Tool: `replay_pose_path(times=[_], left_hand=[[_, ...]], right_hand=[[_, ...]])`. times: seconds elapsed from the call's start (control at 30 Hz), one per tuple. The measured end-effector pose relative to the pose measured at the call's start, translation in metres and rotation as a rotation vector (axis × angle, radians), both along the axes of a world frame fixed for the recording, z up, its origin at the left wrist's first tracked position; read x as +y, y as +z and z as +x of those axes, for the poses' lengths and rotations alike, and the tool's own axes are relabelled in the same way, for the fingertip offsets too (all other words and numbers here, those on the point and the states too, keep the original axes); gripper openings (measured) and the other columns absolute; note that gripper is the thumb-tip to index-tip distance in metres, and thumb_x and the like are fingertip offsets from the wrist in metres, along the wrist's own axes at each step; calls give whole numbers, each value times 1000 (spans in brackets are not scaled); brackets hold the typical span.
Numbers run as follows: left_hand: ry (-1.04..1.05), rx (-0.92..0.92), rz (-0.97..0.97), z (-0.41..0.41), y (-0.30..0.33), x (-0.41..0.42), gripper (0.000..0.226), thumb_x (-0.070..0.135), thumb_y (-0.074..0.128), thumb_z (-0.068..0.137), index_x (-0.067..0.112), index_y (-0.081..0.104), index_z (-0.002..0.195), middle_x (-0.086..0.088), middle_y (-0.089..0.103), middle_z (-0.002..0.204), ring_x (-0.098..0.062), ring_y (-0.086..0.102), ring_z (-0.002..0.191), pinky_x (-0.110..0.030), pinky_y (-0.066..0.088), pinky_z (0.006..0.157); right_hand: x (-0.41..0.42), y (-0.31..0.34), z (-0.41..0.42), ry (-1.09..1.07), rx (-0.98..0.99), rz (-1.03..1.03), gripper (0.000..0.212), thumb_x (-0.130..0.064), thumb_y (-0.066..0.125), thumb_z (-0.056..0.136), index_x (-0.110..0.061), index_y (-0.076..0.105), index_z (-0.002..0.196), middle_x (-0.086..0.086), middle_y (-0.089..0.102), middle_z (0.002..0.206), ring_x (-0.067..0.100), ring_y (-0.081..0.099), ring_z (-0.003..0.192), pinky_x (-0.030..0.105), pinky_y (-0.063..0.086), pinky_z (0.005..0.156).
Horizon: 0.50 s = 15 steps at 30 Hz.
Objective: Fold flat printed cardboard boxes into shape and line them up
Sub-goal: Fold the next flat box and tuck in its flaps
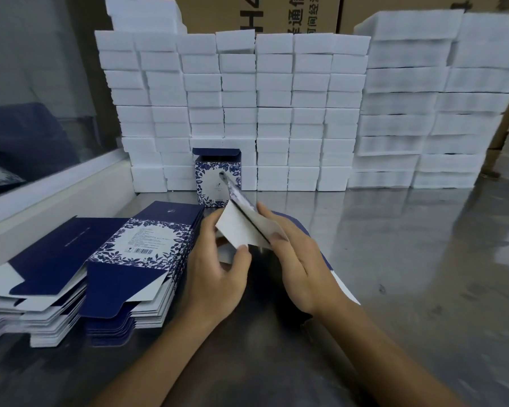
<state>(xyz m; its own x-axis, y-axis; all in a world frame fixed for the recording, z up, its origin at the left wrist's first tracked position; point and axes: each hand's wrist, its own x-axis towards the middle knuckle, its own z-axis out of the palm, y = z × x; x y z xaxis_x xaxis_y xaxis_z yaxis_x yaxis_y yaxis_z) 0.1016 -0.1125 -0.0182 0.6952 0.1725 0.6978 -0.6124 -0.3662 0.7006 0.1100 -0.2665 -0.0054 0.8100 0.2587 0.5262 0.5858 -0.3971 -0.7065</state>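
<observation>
White foam blocks (pixel 274 113) wall twelve o'clock above flat box stacks (pixel 100 274) at nine, one folded box (pixel 215 183) centre, where left hand (pixel 215 271) and right hand (pixel 297 259) pinch a blank (pixel 241 227).

Flat boxes (pixel 124 259) lie left; folded box (pixel 217 180) stands before foam blocks (pixel 274 113).

Two bare forearms and hands
The left hand (pixel 215 277) and right hand (pixel 300 265) wear no gloves, rings, watch or visible sleeves
</observation>
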Motion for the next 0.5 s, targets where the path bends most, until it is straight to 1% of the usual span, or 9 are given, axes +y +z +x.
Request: replay_pose_path(times=[0.07, 0.1, 0.17, 0.23, 0.3, 0.37, 0.43, 0.5], left_hand=[[99, -5, 47, 1, 0, 3, 43, 39, 55, 75, 54, 42, 113, 26, 63, 105, 2, 62, 95, -8, 45, 75], [135, -1, 65, 2, -1, 5, 36, 42, 56, 74, 52, 43, 107, 24, 64, 99, 1, 63, 89, -10, 45, 71], [193, -2, 113, 4, -2, 5, 23, 48, 56, 74, 46, 44, 94, 21, 64, 85, 1, 62, 76, -8, 42, 61], [230, -25, 163, 4, -3, 2, 20, 53, 54, 77, 39, 46, 89, 19, 62, 75, 1, 60, 69, -10, 41, 58], [193, -61, 164, 3, -3, -1, 20, 54, 53, 83, 35, 50, 88, 17, 63, 76, 1, 61, 70, -12, 43, 60], [96, -80, 135, 0, -2, 0, 20, 52, 55, 85, 33, 52, 93, 13, 65, 83, -4, 64, 77, -18, 47, 64], [11, -88, 81, -2, -1, 3, 31, 54, 58, 84, 29, 53, 100, 10, 65, 89, -10, 65, 82, -24, 49, 65], [24, -88, 16, -3, 0, 3, 47, 67, 57, 82, 25, 53, 103, 10, 65, 91, -12, 65, 83, -25, 49, 65]], right_hand=[[1, 1, 0, -25, -53, 20, 48, -32, 31, 101, -43, 38, 147, -21, 45, 150, -4, 39, 137, 36, 36, 115], [1, 1, 0, -28, -73, 30, 48, -31, 32, 101, -41, 39, 148, -21, 44, 151, -4, 38, 137, 35, 37, 115], [1, 1, 1, -26, -120, 51, 47, -29, 33, 104, -36, 40, 150, -19, 43, 151, -2, 37, 139, 32, 37, 115], [2, 2, 2, -11, -219, 45, 45, -22, 37, 106, -25, 42, 151, -12, 44, 152, 5, 38, 142, 33, 35, 116], [4, 2, 1, 18, -298, 17, 45, -15, 40, 106, -19, 44, 150, -6, 45, 152, 10, 39, 143, 37, 36, 117], [8, 2, 0, 33, -336, -9, 46, -14, 42, 105, -20, 44, 150, -3, 45, 151, 12, 39, 142, 39, 37, 116], [12, 3, -2, 24, -362, -19, 47, -16, 42, 104, -21, 44, 150, -3, 46, 150, 11, 40, 141, 39, 37, 114], [12, 4, -4, 6, -375, -35, 47, -22, 39, 102, -23, 46, 148, -2, 47, 149, 11, 41, 138, 38, 38, 113]])
